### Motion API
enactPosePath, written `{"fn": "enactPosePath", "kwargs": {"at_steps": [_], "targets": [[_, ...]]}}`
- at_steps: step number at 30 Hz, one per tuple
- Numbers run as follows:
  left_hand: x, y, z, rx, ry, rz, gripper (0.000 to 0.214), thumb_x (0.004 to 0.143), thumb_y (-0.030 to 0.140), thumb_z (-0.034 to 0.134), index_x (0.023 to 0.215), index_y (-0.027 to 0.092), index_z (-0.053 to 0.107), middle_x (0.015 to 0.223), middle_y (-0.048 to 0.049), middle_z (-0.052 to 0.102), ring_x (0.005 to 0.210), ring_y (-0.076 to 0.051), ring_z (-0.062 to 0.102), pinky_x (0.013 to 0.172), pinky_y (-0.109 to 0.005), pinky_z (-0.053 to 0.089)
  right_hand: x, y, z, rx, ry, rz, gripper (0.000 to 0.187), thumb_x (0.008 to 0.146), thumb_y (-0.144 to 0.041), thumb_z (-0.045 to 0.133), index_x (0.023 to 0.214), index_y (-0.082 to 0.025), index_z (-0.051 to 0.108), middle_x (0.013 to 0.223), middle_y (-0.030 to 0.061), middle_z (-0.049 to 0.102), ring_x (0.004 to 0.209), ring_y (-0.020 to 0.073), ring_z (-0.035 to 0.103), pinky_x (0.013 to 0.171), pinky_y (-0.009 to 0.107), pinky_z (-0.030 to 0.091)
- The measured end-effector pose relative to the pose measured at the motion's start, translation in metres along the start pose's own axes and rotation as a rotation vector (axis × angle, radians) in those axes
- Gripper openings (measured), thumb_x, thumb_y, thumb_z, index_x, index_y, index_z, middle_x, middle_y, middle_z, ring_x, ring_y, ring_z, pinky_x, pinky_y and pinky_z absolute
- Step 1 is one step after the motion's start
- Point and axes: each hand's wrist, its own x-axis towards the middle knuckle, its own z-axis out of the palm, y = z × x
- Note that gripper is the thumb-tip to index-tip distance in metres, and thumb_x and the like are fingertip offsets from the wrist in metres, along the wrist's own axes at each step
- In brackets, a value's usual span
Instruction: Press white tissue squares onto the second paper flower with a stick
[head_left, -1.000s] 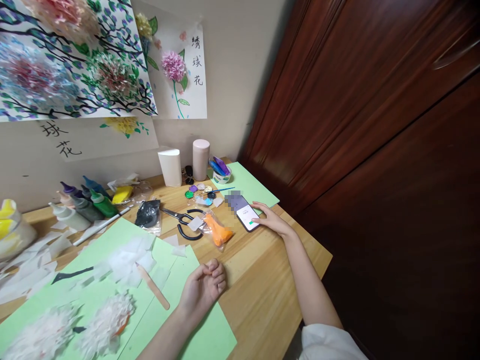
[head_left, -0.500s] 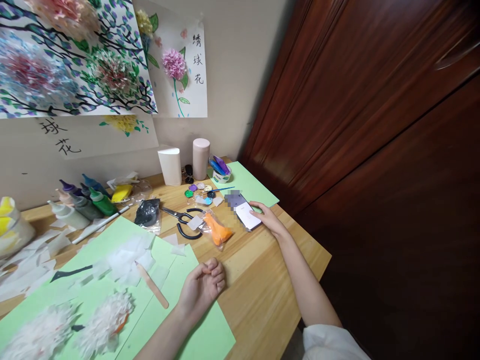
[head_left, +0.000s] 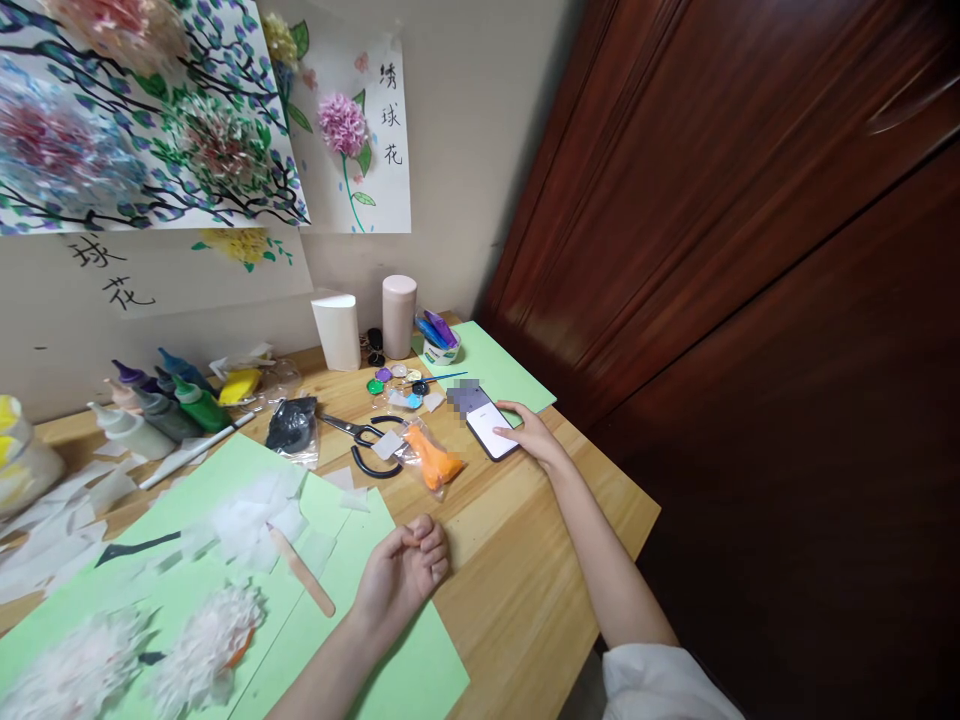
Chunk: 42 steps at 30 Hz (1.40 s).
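My right hand (head_left: 534, 436) is at the right side of a smartphone (head_left: 491, 431) near the right part of the table. Its thumb lies over the lit white part of the screen, and the other fingers are along the phone's far edge, partly hidden. My left hand (head_left: 405, 565) rests palm up on light green paper (head_left: 420, 650), fingers curled in, with nothing visible in them. To its left lies a wooden craft stick (head_left: 301, 572) beside thin white paper pieces (head_left: 255, 520). Two fluffy white paper shapes (head_left: 206, 645) lie at the lower left.
Scissors (head_left: 364, 435), an orange clay packet (head_left: 431, 458) and a black clay packet (head_left: 292, 425) lie mid-table. Paint bottles (head_left: 199, 402) lie at left. A white cup (head_left: 337, 332), pink bottle (head_left: 399, 316) and small tub (head_left: 442, 349) stand at the wall. A dark wooden cabinet (head_left: 712, 250) borders the right.
The view has shifted slightly, and the phone screen shows a bit differently. Both hands stay in about the same places.
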Motion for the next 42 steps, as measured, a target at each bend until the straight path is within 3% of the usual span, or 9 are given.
{"fn": "enactPosePath", "kwargs": {"at_steps": [5,12,31,42], "targets": [[0.000,0.000,-0.001,-0.022,-0.014,-0.006,0.014,0.069,0.004,0.046,0.062,0.014,0.039,0.063,0.0017,0.029,0.055,-0.008,0.032,0.053,-0.019,0.031,0.002,-0.001,0.000,-0.032,0.013,0.036,0.050,0.059,-0.035,0.076,0.107,-0.027,0.065,0.127,0.0058,0.054,0.117,0.0291,0.049,0.098,0.044,0.041],[0.001,0.001,-0.003,-0.038,-0.022,-0.015,0.014,0.070,0.003,0.046,0.062,0.013,0.041,0.063,0.0019,0.029,0.055,-0.008,0.032,0.054,-0.019,0.032,0.002,-0.008,-0.003,-0.116,0.026,0.135,0.052,0.056,-0.033,0.078,0.107,-0.032,0.066,0.139,0.0035,0.040,0.130,0.0325,0.030,0.107,0.051,0.025],[0.001,0.001,-0.004,-0.065,-0.040,-0.010,0.013,0.070,0.002,0.046,0.062,0.013,0.043,0.064,0.0011,0.031,0.057,-0.009,0.033,0.055,-0.019,0.032,-0.005,-0.019,-0.004,-0.192,-0.010,0.165,0.049,0.062,-0.040,0.073,0.110,-0.030,0.063,0.142,0.0015,0.037,0.133,0.0303,0.025,0.110,0.045,0.018],[0.001,0.001,-0.009,-0.061,-0.060,-0.015,0.012,0.067,0.004,0.048,0.062,0.013,0.042,0.063,0.0015,0.032,0.055,-0.008,0.031,0.054,-0.018,0.028,-0.006,-0.005,-0.003,-0.202,-0.017,0.027,0.045,0.067,-0.042,0.068,0.110,-0.029,0.063,0.140,0.0026,0.040,0.130,0.0294,0.029,0.109,0.046,0.021]]}}
